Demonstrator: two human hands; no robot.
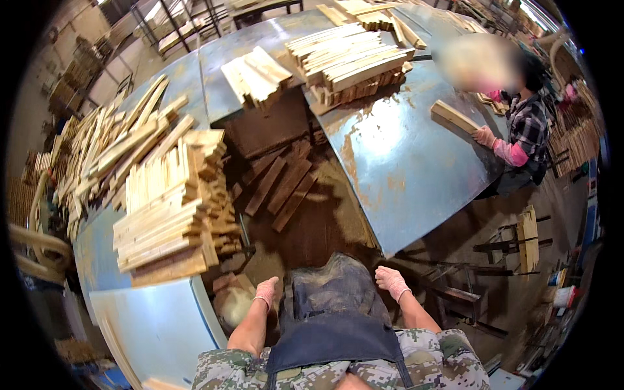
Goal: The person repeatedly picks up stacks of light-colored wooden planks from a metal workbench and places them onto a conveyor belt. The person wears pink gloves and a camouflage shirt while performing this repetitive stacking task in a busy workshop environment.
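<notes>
My left hand (266, 290), in a pale pinkish glove, hangs just left of my dark apron (338, 296). Its fingers are curled closed, with nothing seen in them. On the apron's other side my right hand (392, 282), gloved alike, is also closed, and no object shows in it. Neither hand touches wood. Nearest to the left hand is a large stack of pale wooden strips (162, 218) on the left table. Ahead of my right hand is the near corner of a blue-grey metal table (416, 188).
Loose wood pieces (110, 146) lie heaped at far left. Two more strip stacks (257, 75) (351, 58) stand on the far table. Dark boards (283, 185) lie low in the gap between tables. At right, a co-worker (523, 130) holds a wooden block (455, 117). Metal frames (461, 292) stand lower right.
</notes>
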